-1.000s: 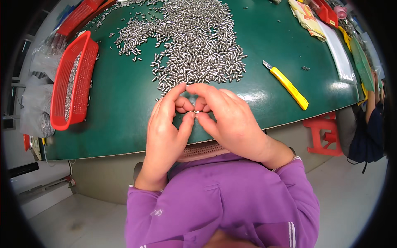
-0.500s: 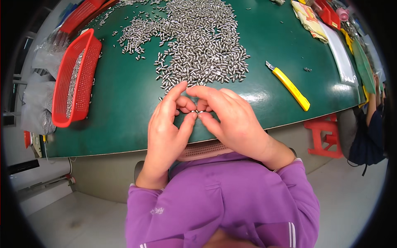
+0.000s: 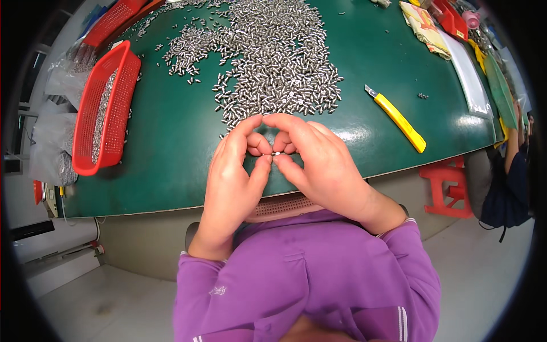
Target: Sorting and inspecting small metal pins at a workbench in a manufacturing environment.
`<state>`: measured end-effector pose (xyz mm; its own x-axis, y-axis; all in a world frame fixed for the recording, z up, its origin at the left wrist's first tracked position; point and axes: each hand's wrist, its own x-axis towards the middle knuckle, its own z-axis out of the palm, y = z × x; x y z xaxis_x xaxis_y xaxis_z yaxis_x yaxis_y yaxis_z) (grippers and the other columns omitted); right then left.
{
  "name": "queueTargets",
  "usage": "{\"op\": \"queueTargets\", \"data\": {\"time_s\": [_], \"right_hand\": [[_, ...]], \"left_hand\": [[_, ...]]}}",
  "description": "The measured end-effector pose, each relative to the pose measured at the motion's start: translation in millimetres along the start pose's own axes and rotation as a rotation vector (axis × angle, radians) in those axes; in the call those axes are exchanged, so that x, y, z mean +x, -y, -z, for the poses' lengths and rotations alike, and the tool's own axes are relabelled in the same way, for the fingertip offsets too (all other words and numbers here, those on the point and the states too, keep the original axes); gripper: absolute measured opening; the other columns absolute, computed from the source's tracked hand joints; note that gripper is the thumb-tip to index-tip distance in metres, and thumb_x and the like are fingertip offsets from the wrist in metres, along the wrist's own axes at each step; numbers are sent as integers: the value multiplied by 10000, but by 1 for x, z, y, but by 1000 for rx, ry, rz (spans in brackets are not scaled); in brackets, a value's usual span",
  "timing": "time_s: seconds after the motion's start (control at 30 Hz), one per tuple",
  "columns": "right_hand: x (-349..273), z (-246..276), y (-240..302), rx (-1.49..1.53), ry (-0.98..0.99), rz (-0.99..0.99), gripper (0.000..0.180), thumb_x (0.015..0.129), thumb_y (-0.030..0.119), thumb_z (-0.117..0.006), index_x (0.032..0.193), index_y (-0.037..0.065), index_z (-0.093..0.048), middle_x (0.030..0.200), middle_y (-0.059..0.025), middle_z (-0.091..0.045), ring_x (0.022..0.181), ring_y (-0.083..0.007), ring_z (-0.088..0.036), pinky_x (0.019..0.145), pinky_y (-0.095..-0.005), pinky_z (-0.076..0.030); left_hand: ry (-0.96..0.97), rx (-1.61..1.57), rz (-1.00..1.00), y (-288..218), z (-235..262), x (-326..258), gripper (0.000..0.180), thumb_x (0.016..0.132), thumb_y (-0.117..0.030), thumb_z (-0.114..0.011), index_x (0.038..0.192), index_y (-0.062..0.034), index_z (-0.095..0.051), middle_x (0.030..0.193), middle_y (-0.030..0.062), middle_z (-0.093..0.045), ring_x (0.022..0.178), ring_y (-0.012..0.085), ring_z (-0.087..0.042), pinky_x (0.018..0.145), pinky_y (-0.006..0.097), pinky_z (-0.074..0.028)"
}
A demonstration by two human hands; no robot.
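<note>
My left hand [image 3: 232, 171] and my right hand [image 3: 319, 159] meet at the table's near edge, thumbs and fingers pinched together. Between the fingertips sits a small shiny metal part [image 3: 276, 153], mostly covered by the fingers; both hands pinch at it. Just beyond the fingertips spreads a large heap of small silver bullet-shaped metal parts [image 3: 279, 62] on the green tabletop [image 3: 171, 131]. Whether the held part is one piece or two joined pieces I cannot make out.
A red perforated basket [image 3: 128, 102] with more metal parts stands at the left, beside clear plastic bags [image 3: 54, 137]. A yellow box cutter [image 3: 400, 122] lies at the right, blade exposed. Under the table edge sits a pink basket [image 3: 282, 206]. A red stool [image 3: 447, 188] stands at the right.
The index fingers have come closer together at their tips, and the left hand has shifted slightly right. Both hands keep their pinch on the small metal part.
</note>
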<state>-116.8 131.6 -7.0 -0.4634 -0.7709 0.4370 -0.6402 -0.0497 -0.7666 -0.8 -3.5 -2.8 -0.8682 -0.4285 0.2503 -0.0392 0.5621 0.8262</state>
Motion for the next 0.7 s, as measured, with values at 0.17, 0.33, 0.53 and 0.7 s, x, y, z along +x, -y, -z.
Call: {"op": "queueTargets", "data": {"time_s": [0.17,0.33,0.53,0.7], "right_hand": [[4,2,0,6,25,1,570,821,-21,-692,1359,95,-541,931,-73,-654,876,-286,-635,779,-422,-526],[3,-2,-1,0,18,-4,578,816,-25,-693,1361,81,-535,930,-82,-656,865,-292,-636,769,-426,-525],[1,-3,-2,5,3,-2,587,814,-33,-686,1371,65,-527,944,-95,-661,854,-303,-637,767,-435,-525],[1,-4,-3,-7,-12,52,584,815,-35,-669,1374,42,-519,1011,-115,-669,874,-313,-637,787,-441,-525]], "left_hand": [[14,-55,21,0,1,0,584,824,137,-679,1378,17,-541,911,72,-653,882,199,-643,836,371,-539],[-20,16,-10,0,1,-1,659,838,95,-691,1456,-32,-499,949,68,-658,900,180,-641,823,333,-509],[-10,15,-30,3,3,-4,742,845,88,-683,1530,-58,-440,1064,57,-663,912,160,-642,825,320,-496],[-43,10,-76,8,-1,-5,775,841,110,-670,1554,-47,-410,1112,60,-670,933,142,-642,843,303,-497]]}}
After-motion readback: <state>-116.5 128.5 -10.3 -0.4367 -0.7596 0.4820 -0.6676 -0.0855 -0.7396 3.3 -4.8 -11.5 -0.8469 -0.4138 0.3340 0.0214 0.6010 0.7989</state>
